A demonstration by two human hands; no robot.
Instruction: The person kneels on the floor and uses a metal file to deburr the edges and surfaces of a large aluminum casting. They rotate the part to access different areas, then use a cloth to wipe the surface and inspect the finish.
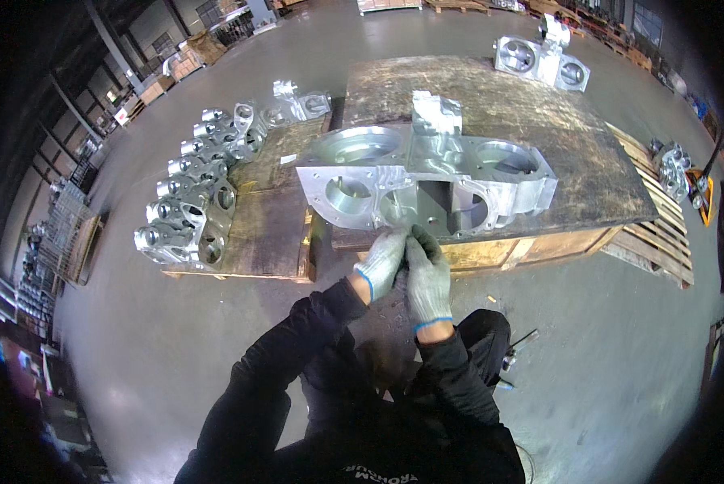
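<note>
A large machined metal housing (479, 168) with round bores lies on the near edge of a worn wooden platform (382, 89). My left hand (385, 256), in a pale knit glove with a blue cuff, is just below the housing's front face with its fingers pinched together. Right beside it, my right hand (429, 278) wears the same kind of glove, darkened at the fingertips, and its fingers are also closed. The fingertips of both hands meet under a bore. Whatever they may hold is too small to make out.
Several similar metal castings (191, 198) stand in a row on a lower wooden platform (269, 238) at left. Another housing (539, 60) sits at the far right corner. A slatted pallet (661, 218) and an orange pallet jack (705, 198) are at right. Tools (514, 355) lie by my knee.
</note>
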